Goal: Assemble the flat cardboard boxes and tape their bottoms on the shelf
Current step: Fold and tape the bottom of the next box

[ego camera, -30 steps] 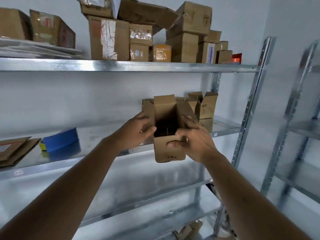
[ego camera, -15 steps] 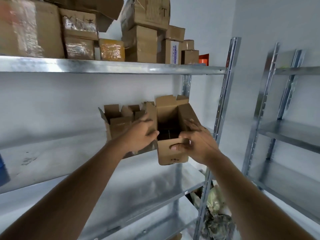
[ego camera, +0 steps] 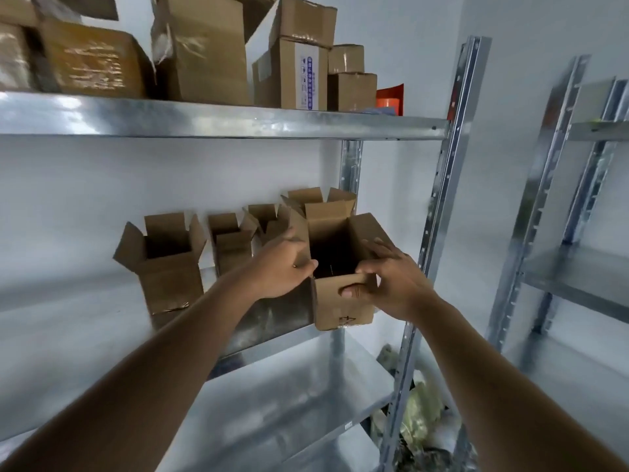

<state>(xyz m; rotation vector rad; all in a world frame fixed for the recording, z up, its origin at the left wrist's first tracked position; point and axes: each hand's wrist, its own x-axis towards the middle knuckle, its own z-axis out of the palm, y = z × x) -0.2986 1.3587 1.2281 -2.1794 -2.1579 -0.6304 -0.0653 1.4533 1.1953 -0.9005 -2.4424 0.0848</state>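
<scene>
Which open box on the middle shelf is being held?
The rightmost box, gripped by both the left hand and right hand; the others stand untouched.

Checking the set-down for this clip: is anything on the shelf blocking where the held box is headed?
Nothing visible does. Both the left hand and right hand grip the box at the shelf edge; other open boxes stand further left and behind.

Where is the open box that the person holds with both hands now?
In the head view, the held box is right of centre at the middle shelf's front edge, beside the right upright post.
</scene>
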